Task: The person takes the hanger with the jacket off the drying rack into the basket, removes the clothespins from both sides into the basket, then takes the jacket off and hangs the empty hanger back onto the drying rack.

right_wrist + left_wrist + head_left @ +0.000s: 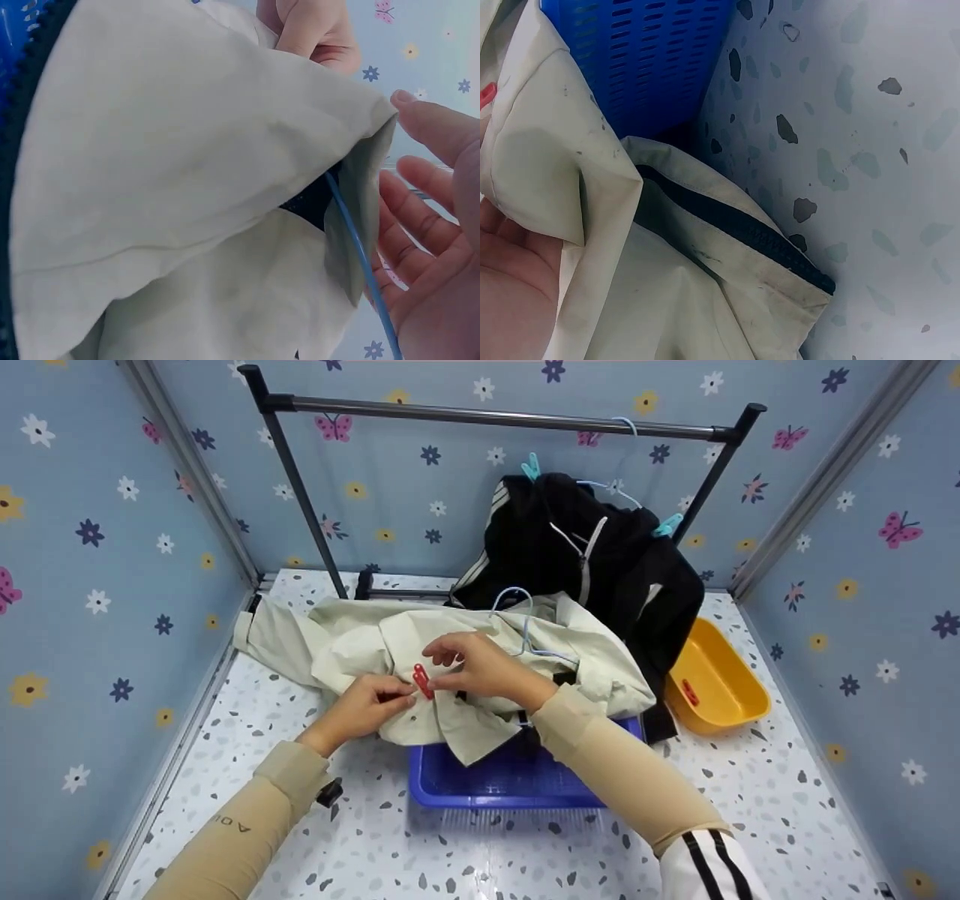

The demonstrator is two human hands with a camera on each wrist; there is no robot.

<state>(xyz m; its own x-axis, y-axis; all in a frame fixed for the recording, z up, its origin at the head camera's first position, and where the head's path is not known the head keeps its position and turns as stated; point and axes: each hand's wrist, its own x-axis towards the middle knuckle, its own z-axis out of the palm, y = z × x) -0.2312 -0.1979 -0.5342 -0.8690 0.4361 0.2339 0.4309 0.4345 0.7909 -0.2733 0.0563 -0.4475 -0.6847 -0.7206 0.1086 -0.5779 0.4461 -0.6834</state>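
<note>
A black jacket [607,547] hangs at one o'clock from a dark rack [450,412]. A yellow tub [724,686] sits at three o'clock.

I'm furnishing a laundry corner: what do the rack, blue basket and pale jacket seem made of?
Rack: probably metal tubing; its bar catches glossy highlights. Basket: likely smooth plastic, with regular slots. Jacket: matte cloth, judging by creases; fibre unclear.

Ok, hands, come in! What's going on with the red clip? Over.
Left hand holding pale jacket. Right hand open, beside red clip. Clip sits against the jacket; nothing seen blocking it.
</note>
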